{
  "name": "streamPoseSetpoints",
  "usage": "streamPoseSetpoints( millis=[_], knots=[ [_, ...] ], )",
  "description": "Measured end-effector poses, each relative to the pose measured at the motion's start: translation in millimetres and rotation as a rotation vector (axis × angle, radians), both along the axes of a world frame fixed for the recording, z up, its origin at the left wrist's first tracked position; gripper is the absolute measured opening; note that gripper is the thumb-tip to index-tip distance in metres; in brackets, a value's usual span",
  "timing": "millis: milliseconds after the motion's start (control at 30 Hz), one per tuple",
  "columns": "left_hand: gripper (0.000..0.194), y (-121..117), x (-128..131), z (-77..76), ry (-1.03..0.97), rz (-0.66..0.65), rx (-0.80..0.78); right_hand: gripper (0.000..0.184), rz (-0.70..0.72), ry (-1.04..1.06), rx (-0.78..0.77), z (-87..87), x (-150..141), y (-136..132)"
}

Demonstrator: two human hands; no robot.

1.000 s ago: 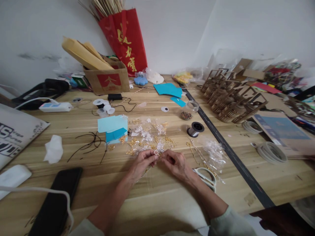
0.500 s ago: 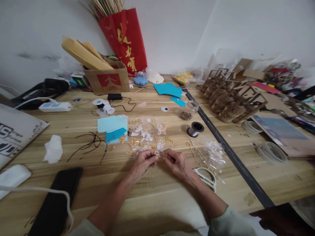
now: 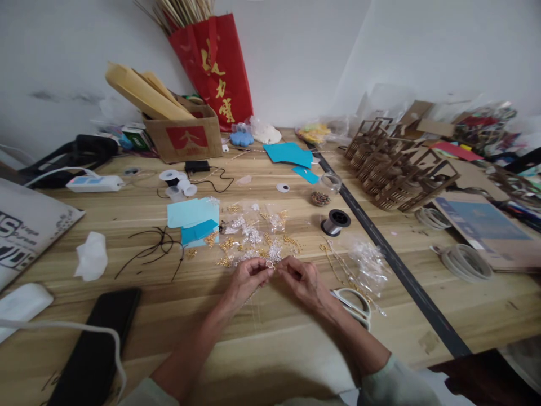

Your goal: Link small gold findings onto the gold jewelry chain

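My left hand (image 3: 249, 276) pinches a small pale beaded loop (image 3: 269, 264) between thumb and fingertips. A thin beaded strand (image 3: 251, 296) trails below that hand, with fine clear thread hanging over the table. Right beside the loop, my right hand (image 3: 301, 277) is closed in a pinch; whatever its fingertips grip is too small to make out. Just beyond both hands lie gold beads (image 3: 227, 245) and silver beads (image 3: 275, 250) in loose piles. Light blue cards (image 3: 186, 213) sit to the left of the beads.
White-handled scissors (image 3: 355, 304) lie by my right forearm. Chains (image 3: 338, 262), a plastic bag (image 3: 368, 264) and a wire spool (image 3: 336, 223) are on the right. Black cords (image 3: 158, 245) and a black phone (image 3: 101, 338) are on the left. Brown lattice holders (image 3: 397, 169) stand at back right.
Both hands stay almost in place, with the fingertips shifting only slightly around the loop. Nothing else on the table has moved.
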State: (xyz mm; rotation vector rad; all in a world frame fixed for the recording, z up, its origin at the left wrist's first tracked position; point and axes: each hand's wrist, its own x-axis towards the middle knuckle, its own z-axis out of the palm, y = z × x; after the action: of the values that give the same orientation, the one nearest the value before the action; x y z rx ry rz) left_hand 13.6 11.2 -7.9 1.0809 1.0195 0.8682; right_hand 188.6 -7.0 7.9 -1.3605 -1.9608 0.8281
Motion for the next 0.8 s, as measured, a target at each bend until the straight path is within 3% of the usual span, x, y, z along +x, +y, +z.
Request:
streamPoseSetpoints(
  millis=[800],
  knots=[
    [0.024,1.2,-1.6,-4.9,-0.004,0.022,-0.002,0.013,0.006,0.039,-0.007,0.7,-0.6,0.7]
  ],
)
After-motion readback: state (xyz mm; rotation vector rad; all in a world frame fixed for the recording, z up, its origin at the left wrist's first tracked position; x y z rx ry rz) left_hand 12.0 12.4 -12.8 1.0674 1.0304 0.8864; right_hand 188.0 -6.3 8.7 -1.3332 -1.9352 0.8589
